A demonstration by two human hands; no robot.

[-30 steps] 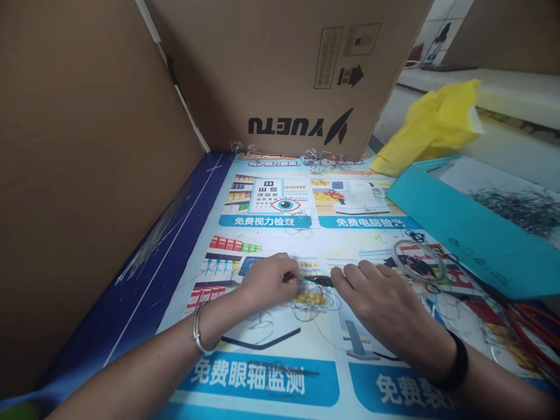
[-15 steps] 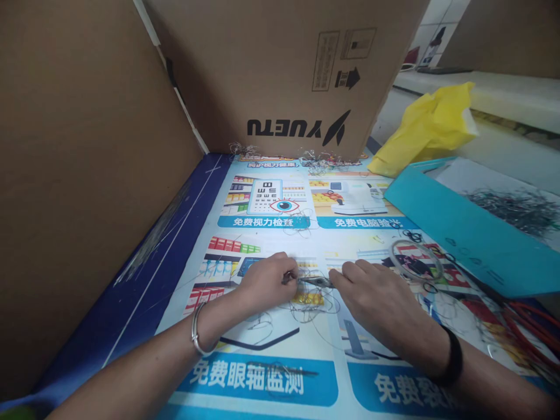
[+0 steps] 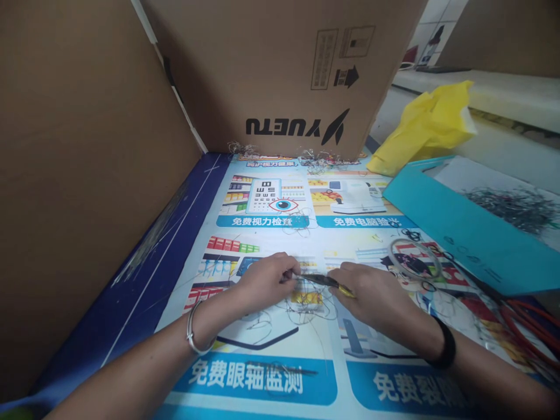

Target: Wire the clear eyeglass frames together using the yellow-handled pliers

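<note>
yellow-handled pliers (image 3: 321, 280) sit in the right hand (image 3: 371, 291), gripped firmly, their nose reaching across to the left hand (image 3: 266, 280). that hand is pinched around a dark bit (image 3: 286, 276); from where i stand i cannot tell what it is. loose wire (image 3: 306, 309) lies tangled on the printed sheet (image 3: 315, 242), below and between the two hands. beyond the right wrist, a pale ring (image 3: 391, 256) lies flat. off to the right, a turquoise box (image 3: 455, 233) holds a heap of dark strands (image 3: 511, 210), with a yellow bag (image 3: 420, 131) behind. cardboard (image 3: 280, 70) stands at the back, wire clumps (image 3: 321, 160) along its foot.
</note>
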